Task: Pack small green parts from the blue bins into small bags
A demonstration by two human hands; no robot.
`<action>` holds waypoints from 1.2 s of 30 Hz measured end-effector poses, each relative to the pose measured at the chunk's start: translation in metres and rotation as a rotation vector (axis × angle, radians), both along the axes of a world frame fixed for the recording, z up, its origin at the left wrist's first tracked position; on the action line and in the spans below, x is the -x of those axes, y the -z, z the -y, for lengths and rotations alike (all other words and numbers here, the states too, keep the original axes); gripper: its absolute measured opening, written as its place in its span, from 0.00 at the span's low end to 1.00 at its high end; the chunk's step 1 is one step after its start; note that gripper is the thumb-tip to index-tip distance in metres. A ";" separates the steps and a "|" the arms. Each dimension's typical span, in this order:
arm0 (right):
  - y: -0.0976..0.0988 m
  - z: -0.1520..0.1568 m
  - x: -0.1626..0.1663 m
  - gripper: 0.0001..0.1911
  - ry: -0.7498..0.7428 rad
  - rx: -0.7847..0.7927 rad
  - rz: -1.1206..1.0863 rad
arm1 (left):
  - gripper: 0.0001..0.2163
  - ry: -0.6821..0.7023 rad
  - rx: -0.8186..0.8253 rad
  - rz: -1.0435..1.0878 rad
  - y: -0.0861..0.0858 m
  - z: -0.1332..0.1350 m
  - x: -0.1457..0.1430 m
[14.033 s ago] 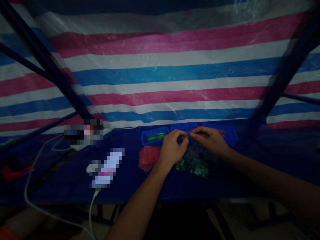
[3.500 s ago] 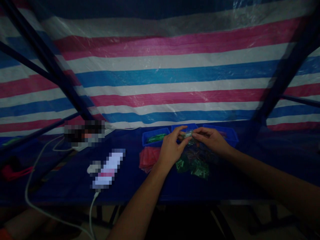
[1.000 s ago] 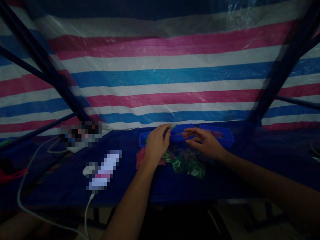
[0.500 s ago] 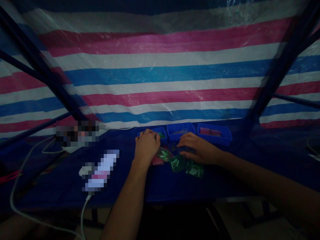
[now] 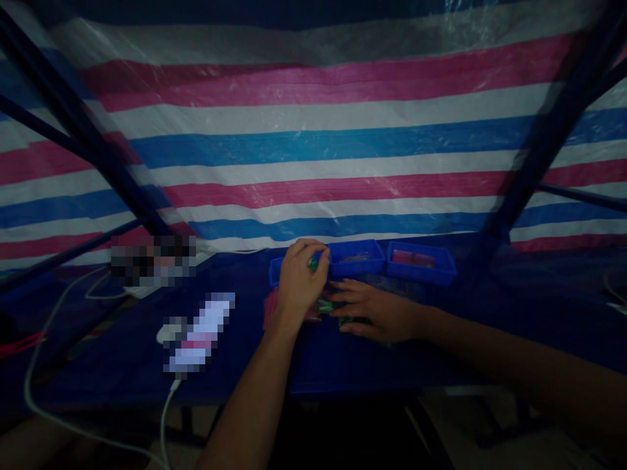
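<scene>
My left hand [image 5: 301, 277] is curled in front of the left blue bin [image 5: 275, 271], with a small green packet [image 5: 312, 264] showing between its thumb and fingers. My right hand [image 5: 379, 310] lies palm down on the table, fingers spread and stretched to the left. Under and beside those fingers are green packets [image 5: 349, 320], mostly covered. Between the two hands some light green pieces [image 5: 324, 305] show in a clear bag. Pink packets [image 5: 270, 305] stick out to the left of my left wrist.
A middle blue bin [image 5: 356, 266] holds small clear items, and a right blue bin [image 5: 450, 271] holds pink ones. At left lie a phone [image 5: 203, 333] on a white cable [image 5: 164, 411] and a power strip [image 5: 147, 287]. A striped sheet [image 5: 313, 150] hangs behind the blue table [image 5: 343, 375].
My left hand has moved slightly right and closed around a green packet. My right hand has shifted left and toward me, now covering the green packets that lay in the open.
</scene>
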State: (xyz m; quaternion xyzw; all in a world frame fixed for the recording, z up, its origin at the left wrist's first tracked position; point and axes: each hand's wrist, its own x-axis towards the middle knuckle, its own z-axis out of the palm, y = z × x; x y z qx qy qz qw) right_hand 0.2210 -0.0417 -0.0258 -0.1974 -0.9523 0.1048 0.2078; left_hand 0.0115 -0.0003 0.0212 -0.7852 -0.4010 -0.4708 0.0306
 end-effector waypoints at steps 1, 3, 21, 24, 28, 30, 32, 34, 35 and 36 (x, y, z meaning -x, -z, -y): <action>0.001 -0.002 -0.002 0.23 0.001 0.024 -0.030 | 0.07 0.047 0.001 0.036 -0.001 0.002 -0.002; 0.001 -0.005 -0.005 0.20 0.011 0.077 -0.111 | 0.08 0.117 0.018 0.074 -0.004 0.007 -0.007; 0.001 -0.029 -0.028 0.22 0.406 0.644 -0.966 | 0.10 0.197 0.139 -0.101 0.020 0.011 -0.031; 0.001 -0.029 -0.029 0.18 0.419 0.693 -0.957 | 0.16 0.239 0.146 -0.086 0.020 0.013 -0.032; 0.002 -0.029 -0.029 0.17 0.440 0.707 -0.968 | 0.19 0.300 0.120 -0.118 0.019 0.017 -0.031; 0.000 -0.028 -0.029 0.20 0.439 0.727 -0.995 | 0.26 0.333 0.091 -0.150 0.018 0.018 -0.030; -0.002 -0.028 -0.030 0.23 0.412 0.777 -1.032 | 0.31 0.356 0.065 -0.184 0.016 0.019 -0.030; -0.002 -0.028 -0.030 0.24 0.368 0.842 -1.041 | 0.29 0.369 0.033 -0.217 0.016 0.017 -0.029; -0.001 -0.029 -0.031 0.23 0.353 0.875 -1.038 | 0.26 0.374 0.017 -0.228 0.016 0.016 -0.029; 0.001 -0.030 -0.031 0.21 0.346 0.905 -1.030 | 0.21 0.381 0.002 -0.232 0.016 0.015 -0.028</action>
